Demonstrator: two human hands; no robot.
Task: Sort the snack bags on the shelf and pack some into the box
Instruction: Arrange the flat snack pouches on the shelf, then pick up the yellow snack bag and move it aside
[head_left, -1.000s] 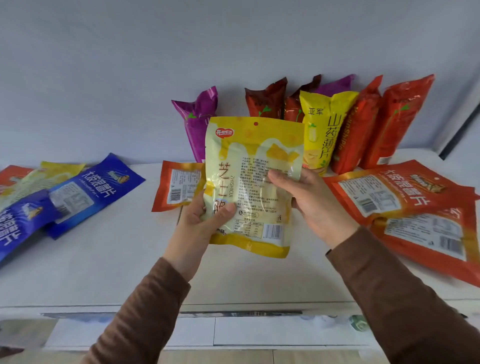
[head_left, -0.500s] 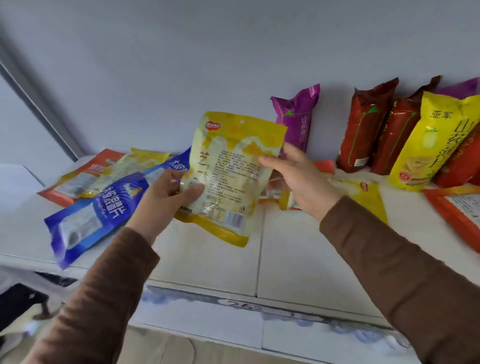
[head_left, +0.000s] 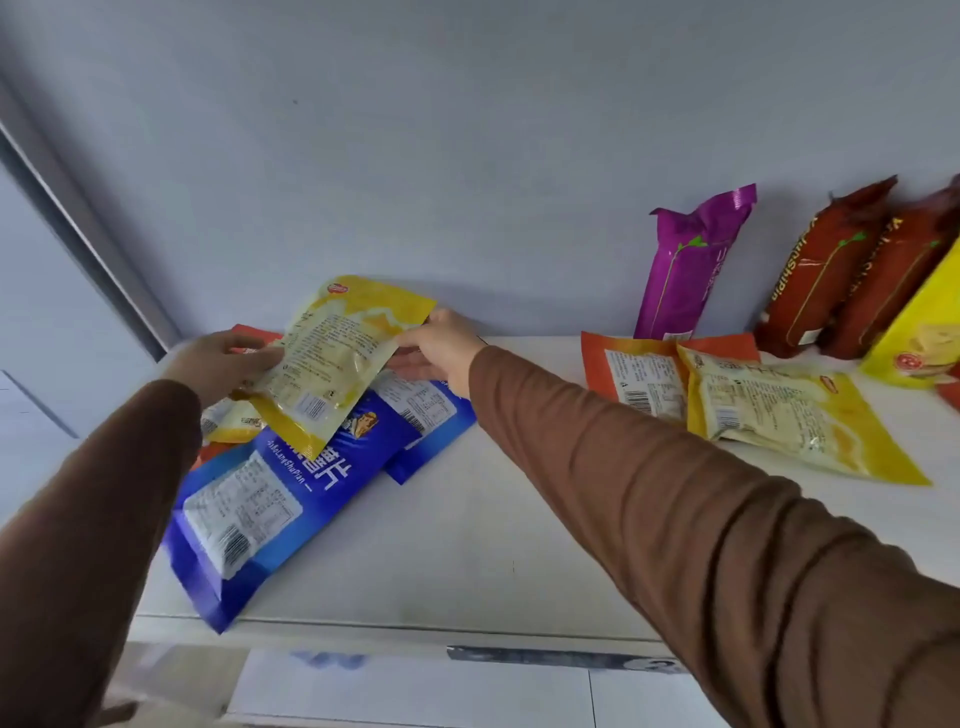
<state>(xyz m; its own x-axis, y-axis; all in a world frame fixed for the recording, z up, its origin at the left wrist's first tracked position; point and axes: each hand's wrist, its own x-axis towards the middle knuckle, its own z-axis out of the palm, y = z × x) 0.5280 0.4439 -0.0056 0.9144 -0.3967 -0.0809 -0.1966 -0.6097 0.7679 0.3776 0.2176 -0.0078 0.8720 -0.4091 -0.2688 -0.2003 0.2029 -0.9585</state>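
My left hand (head_left: 221, 361) pinches one edge of the yellow cheese-snack bag (head_left: 332, 358) and my right hand (head_left: 441, 348) grips the opposite edge, so the bag hangs tilted just above the blue chip bags (head_left: 291, 483) at the shelf's (head_left: 467, 545) left end. I judge I'm carrying it toward the matching yellow bag (head_left: 228, 421) partly hidden there, grouping like with like; no box is in view.

Bags (head_left: 291, 499) lie left on shelf (head_left: 467, 545); packs (head_left: 691, 265) stand back-right.
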